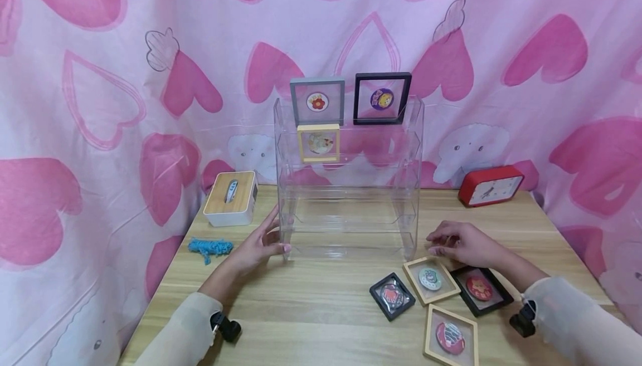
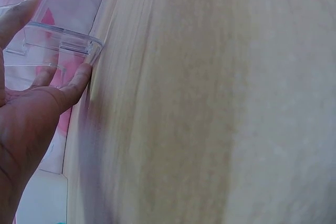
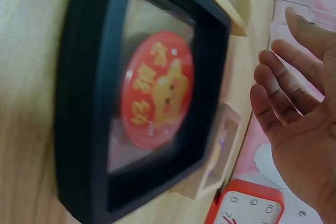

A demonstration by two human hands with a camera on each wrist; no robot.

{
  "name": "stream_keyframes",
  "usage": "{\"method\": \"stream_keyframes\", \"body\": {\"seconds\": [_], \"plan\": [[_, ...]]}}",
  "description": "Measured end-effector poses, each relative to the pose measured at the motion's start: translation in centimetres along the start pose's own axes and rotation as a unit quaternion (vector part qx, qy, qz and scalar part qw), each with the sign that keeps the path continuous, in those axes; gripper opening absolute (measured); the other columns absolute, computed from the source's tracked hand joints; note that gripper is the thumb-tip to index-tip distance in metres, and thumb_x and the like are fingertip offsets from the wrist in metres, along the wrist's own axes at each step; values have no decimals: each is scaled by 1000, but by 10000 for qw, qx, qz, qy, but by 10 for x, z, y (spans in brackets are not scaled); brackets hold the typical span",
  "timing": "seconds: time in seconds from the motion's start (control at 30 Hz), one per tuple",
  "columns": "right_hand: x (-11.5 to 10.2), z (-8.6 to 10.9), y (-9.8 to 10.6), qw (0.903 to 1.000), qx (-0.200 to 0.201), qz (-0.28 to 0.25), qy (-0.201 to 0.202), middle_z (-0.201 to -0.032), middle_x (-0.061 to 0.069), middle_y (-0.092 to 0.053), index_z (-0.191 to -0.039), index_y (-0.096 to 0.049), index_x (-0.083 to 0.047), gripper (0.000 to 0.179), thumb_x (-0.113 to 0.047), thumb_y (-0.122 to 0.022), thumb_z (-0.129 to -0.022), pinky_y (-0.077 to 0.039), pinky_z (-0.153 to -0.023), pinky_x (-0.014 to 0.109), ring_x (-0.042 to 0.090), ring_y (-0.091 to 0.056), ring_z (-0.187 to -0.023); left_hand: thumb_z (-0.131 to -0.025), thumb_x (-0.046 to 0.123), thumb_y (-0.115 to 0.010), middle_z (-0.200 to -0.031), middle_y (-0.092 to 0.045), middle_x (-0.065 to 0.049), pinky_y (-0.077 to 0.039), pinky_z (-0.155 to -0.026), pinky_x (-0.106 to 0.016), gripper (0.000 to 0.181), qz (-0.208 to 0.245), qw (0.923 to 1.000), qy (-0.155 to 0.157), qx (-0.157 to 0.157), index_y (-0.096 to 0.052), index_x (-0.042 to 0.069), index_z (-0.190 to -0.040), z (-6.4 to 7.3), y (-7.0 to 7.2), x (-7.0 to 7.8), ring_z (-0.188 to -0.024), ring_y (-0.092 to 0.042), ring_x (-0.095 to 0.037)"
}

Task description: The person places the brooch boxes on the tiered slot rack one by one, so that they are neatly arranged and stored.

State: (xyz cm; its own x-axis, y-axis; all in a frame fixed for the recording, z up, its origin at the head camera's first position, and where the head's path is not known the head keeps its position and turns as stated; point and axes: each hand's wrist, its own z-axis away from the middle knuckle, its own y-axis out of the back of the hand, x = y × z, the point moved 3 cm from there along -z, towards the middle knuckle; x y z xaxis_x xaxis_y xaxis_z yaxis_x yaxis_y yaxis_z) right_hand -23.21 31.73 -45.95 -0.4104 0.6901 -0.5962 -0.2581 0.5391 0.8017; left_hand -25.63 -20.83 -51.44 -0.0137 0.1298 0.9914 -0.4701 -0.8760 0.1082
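A clear tiered display rack [image 1: 346,192] stands at the back of the table. Thumb and fingers of my left hand [image 1: 261,246] spread along its lower left side, fingertips at the edge. Two framed badges, one grey-framed [image 1: 317,102] and one black-framed [image 1: 382,99], sit on its top tier, with a smaller wood-framed badge [image 1: 319,143] below. My right hand [image 1: 466,243], fingers loosely bent and holding nothing, hovers by several framed badges: a black frame with a red badge [image 3: 157,90], a wooden frame with a green badge [image 1: 430,279], and a wooden frame [image 3: 215,156] mostly hidden in the head view.
A small black frame [image 1: 392,296] and a wooden frame with a pink badge [image 1: 451,337] lie nearer the front. A red clock [image 1: 490,185] stands back right. At left are a wood-topped tissue box [image 1: 230,199] and a blue bundle of cord [image 1: 210,247]. Pink curtain hangs behind.
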Motion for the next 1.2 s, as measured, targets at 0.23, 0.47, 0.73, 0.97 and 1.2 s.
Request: {"method": "stream_keyframes", "body": {"seconds": [0.23,0.47,0.73,0.97,1.2], "plan": [[8,2,-14,9985,-535,-68,-16,-104,-7,-73,-108,-86,-23,11,-26,-87,-98,-54,-74,22,4,-61,-89,-103,7,-77,-181,-27,-20,-30,-133,-67,114,-21,9998,-176,-50,-1,53,-175,0,-1,0,-166,-29,-53],[8,2,-21,9986,-430,277,-104,-100,-11,-71,-101,-85,-30,7,-29,-89,-96,-48,-72,22,1,-58,-86,-103,7,-78,-181,-28,-17,-27,-135,-67,113,152,9999,-9,-17,-5,59,-173,0,-3,2,-167,-28,-49],[9,1,-25,9990,-441,19,78,-100,-9,-70,-101,-84,-26,10,-16,-84,-99,-56,-78,23,-2,-60,-88,-103,10,-78,-182,-28,-14,-24,-136,-68,111,232,9997,59,-21,-8,60,-172,0,-3,3,-168,-27,-48],[7,2,-25,9992,-315,131,205,-98,-9,-70,-97,-82,-27,9,-18,-85,-99,-54,-75,24,-2,-59,-86,-104,11,-78,-182,-28,-15,-24,-136,-68,110,135,9999,64,-21,-6,60,-172,0,-2,3,-168,-26,-49],[8,4,-21,9989,-301,318,-151,-102,-16,-75,-102,-83,-33,12,-22,-86,-98,-56,-83,25,-2,-62,-91,-105,12,-77,-182,-28,-13,-25,-135,-69,109,51,10000,17,-27,-6,61,-172,3,-3,4,-168,-27,-49]]}}
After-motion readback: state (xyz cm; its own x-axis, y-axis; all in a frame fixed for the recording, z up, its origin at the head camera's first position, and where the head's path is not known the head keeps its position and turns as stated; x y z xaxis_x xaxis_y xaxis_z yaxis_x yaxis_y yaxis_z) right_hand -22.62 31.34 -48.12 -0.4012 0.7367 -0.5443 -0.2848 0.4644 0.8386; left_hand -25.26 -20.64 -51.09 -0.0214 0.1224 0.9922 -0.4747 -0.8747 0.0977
